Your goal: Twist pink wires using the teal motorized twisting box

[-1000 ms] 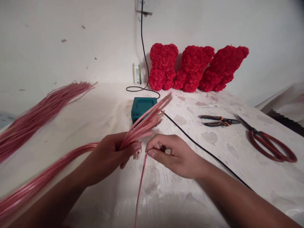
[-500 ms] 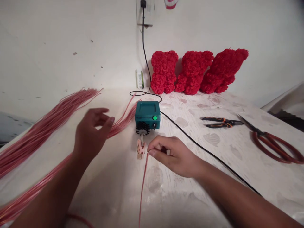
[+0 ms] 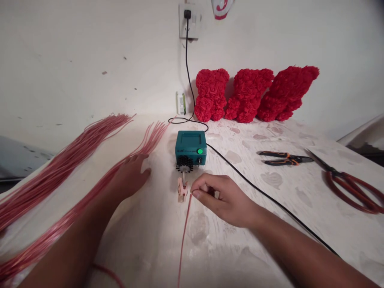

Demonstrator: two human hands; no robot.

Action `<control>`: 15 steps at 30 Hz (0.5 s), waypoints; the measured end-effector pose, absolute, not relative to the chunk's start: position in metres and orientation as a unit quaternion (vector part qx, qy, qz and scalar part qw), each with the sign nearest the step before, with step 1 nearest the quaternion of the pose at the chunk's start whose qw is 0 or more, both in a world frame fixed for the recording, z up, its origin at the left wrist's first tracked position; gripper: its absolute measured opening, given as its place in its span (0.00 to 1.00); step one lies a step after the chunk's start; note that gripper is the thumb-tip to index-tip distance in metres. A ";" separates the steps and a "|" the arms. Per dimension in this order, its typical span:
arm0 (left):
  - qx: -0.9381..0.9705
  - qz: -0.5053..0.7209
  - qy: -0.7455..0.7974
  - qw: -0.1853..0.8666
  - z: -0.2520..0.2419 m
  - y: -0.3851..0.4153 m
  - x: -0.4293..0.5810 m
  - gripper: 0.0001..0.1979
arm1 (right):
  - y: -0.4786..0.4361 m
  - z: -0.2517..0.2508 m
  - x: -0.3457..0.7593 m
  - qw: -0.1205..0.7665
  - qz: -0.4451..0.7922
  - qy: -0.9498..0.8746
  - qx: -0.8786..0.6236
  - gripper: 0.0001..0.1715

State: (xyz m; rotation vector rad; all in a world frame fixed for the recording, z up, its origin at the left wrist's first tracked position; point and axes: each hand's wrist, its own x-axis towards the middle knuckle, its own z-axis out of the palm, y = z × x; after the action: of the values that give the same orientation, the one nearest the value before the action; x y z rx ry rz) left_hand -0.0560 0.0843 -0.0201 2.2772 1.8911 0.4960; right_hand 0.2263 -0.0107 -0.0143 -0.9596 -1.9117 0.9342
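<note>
My right hand (image 3: 223,198) pinches the upper end of a thin pink strand (image 3: 184,236), which hangs down toward the near edge of the view. Just left of those fingertips, a small wooden clothespin (image 3: 181,190) sits at the end of a metal shaft. The shaft comes from a teal motor box (image 3: 191,140) with a lit green button and a black bristly wheel (image 3: 184,163). My left hand (image 3: 130,176) lies palm down against the nearer bundle of pink strands (image 3: 150,138), its fingers stretched over them and its thumb apart.
Another bundle of pink strands (image 3: 75,154) lies at the far left. Three red rose-covered figures (image 3: 211,94) stand along the wall beside a small white-green box (image 3: 181,103). Black-orange pliers (image 3: 285,158) and large red-handled scissors (image 3: 351,184) lie right. A black cord (image 3: 249,182) crosses the table.
My left hand has come down onto the nearer bundle and pushed its tips left, away from the motor box. My right hand keeps its pinch on the strand. The view has shifted slightly.
</note>
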 end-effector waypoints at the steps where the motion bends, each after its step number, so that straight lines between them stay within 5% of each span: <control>1: 0.758 0.187 0.621 0.070 -0.015 0.080 -0.051 0.25 | -0.011 -0.014 0.226 0.393 0.363 -0.755 -0.379 0.06; 3: 0.765 0.237 0.591 0.099 -0.002 0.066 -0.037 0.21 | -0.012 -0.014 0.226 0.393 0.355 -0.760 -0.377 0.06; 9: 0.744 0.202 0.398 0.498 0.022 0.018 0.004 0.26 | -0.015 -0.012 0.223 0.388 0.308 -0.798 -0.344 0.03; 15: 0.693 0.161 0.355 0.606 0.018 0.011 0.006 0.23 | -0.020 -0.009 0.220 0.379 0.318 -0.810 -0.315 0.05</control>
State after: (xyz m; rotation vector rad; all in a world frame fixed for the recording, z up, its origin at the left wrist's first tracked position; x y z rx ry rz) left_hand 0.0061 0.0113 0.0179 1.6025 0.8215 0.3731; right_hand 0.2200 -0.0201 -0.0089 -0.8042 -2.0689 0.8120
